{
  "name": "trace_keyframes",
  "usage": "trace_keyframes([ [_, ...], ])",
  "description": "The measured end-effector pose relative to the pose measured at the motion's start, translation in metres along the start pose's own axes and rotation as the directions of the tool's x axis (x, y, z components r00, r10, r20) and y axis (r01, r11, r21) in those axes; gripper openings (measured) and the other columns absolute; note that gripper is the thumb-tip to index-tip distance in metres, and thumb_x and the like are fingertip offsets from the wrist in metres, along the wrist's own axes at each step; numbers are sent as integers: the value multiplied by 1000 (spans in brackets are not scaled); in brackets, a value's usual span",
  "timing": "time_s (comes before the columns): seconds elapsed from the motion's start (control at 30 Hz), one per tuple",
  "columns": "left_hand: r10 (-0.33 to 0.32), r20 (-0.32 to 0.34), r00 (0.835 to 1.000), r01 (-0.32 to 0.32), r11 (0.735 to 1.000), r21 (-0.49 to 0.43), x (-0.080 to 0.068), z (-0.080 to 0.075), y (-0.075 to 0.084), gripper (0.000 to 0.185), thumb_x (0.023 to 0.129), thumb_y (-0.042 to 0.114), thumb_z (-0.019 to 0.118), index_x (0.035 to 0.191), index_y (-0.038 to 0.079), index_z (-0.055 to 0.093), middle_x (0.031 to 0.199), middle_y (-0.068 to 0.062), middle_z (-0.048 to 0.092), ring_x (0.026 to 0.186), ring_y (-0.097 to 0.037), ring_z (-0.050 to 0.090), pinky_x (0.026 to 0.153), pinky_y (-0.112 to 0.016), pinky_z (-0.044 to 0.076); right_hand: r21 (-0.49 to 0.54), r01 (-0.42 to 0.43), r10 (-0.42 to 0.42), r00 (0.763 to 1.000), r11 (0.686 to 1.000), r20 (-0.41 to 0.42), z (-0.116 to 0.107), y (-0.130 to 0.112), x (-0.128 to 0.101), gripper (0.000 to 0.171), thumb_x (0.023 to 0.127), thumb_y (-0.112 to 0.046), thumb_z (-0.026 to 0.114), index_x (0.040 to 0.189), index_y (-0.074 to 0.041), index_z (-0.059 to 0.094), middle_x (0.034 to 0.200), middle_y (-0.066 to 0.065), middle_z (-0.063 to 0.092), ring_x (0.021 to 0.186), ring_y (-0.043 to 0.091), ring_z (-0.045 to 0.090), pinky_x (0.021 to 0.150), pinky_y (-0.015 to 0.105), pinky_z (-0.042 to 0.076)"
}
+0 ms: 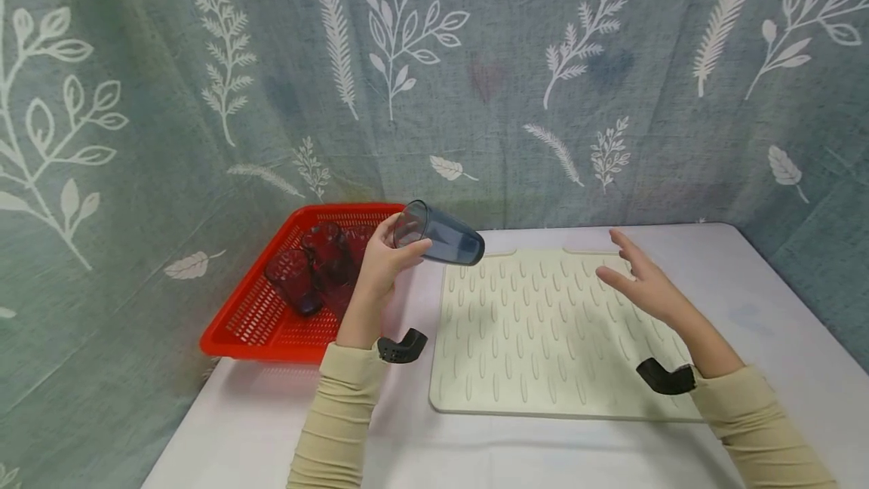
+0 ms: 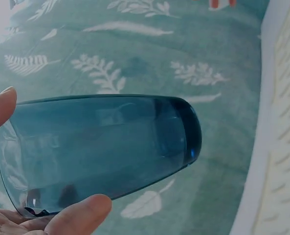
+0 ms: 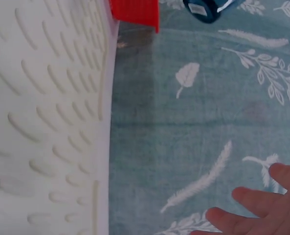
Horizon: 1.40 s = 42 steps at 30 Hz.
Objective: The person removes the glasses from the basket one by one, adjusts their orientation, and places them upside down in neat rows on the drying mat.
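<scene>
My left hand grips a blue-tinted drinking glass near its rim, thumb on one side and fingers on the other. The glass lies tilted almost on its side in the air, its thick base pointing right. In the left wrist view the glass looks see-through, with nothing inside. Over the right part of a cream ribbed drying mat, my right hand hovers with thumb and fingers spread, holding nothing. Its fingers show at the lower right of the right wrist view.
A red plastic basket stands left of the mat on the white table, with several glasses lying inside it. Behind the table hangs a green cloth with white leaf prints.
</scene>
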<state>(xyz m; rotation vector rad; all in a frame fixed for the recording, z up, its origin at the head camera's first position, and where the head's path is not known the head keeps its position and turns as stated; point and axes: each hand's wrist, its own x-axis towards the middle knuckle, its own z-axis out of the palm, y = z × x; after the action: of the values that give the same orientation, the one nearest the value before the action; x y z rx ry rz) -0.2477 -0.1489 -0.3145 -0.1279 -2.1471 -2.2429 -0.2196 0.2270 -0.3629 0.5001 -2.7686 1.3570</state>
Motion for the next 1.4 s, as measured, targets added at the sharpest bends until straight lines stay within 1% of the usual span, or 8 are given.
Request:
trace_keyframes([
  [0.23, 47, 11, 999, -46, 996, -75, -2, 23, -22, 72, 79, 0, 63, 141, 5, 28, 134, -17, 44, 93, -13, 59, 86, -41, 49, 91, 19, -17, 1000, 996, -23, 16, -3, 4, 76, 94, -35, 47, 148, -10, -1, 152, 20, 3, 134, 47, 11, 101, 67, 14],
  [0.47, 94, 63, 994, -84, 987, -139, -8, 43, -41, 73, 77, -1, 64, 141, 5, 29, 130, -19, 48, 111, -31, 52, 82, -29, 51, 208, 4, 9, 998, 978, -62, 31, -3, 5, 73, 95, -32, 47, 148, -12, 0, 151, 20, 7, 134, 45, 15, 101, 64, 20],
  [0.57, 99, 79, 992, -86, 984, -158, -9, 50, -48, 74, 75, 2, 65, 140, 5, 29, 131, -19, 47, 111, -30, 52, 79, -25, 51, 283, -12, 31, 997, 959, -64, 38, -3, 5, 72, 96, -31, 45, 148, -12, 0, 151, 20, 8, 134, 44, 16, 100, 65, 21],
  [0.8, 89, 133, 987, -59, 975, -214, -9, 64, -59, 83, 71, 13, 74, 140, 5, 29, 132, -19, 47, 101, -15, 55, 78, -27, 51, 434, -19, 48, 997, 901, -56, 56, -4, 10, 68, 96, -29, 44, 148, -8, 4, 150, 21, 11, 132, 42, 22, 104, 58, 24],
  [1.1, 71, 165, 984, -17, 953, -303, -9, 75, -75, 79, 73, 5, 68, 141, 4, 27, 135, -20, 42, 101, -16, 54, 81, -32, 51, 651, -62, 71, 997, 757, 12, 69, -10, 14, 67, 96, -25, 43, 147, -7, 3, 149, 23, 10, 132, 44, 22, 103, 57, 27],
  [1.23, 89, 181, 979, -19, 934, -356, -8, 77, -82, 81, 71, 6, 67, 141, 2, 26, 135, -20, 40, 99, -14, 55, 78, -28, 52, 743, -85, 62, 996, 664, 58, 74, -10, 15, 68, 96, -25, 42, 147, -8, 0, 150, 21, 0, 135, 43, 15, 103, 54, 30],
  [1.33, 103, 213, 972, -16, 927, -376, -7, 78, -88, 85, 69, 7, 68, 141, 1, 24, 136, -21, 37, 100, -13, 55, 77, -26, 51, 796, -110, 65, 994, 596, 88, 77, -10, 17, 70, 96, -25, 43, 148, -9, 0, 149, 21, 3, 131, 35, 27, 98, 42, 40],
  [1.4, 111, 234, 966, -15, 926, -377, -7, 79, -92, 86, 69, 8, 69, 141, 1, 23, 137, -20, 36, 101, -13, 54, 77, -25, 50, 815, -116, 60, 993, 568, 99, 79, -10, 17, 71, 95, -25, 45, 147, -8, -1, 146, 21, 10, 123, 24, 39, 92, 34, 45],
])
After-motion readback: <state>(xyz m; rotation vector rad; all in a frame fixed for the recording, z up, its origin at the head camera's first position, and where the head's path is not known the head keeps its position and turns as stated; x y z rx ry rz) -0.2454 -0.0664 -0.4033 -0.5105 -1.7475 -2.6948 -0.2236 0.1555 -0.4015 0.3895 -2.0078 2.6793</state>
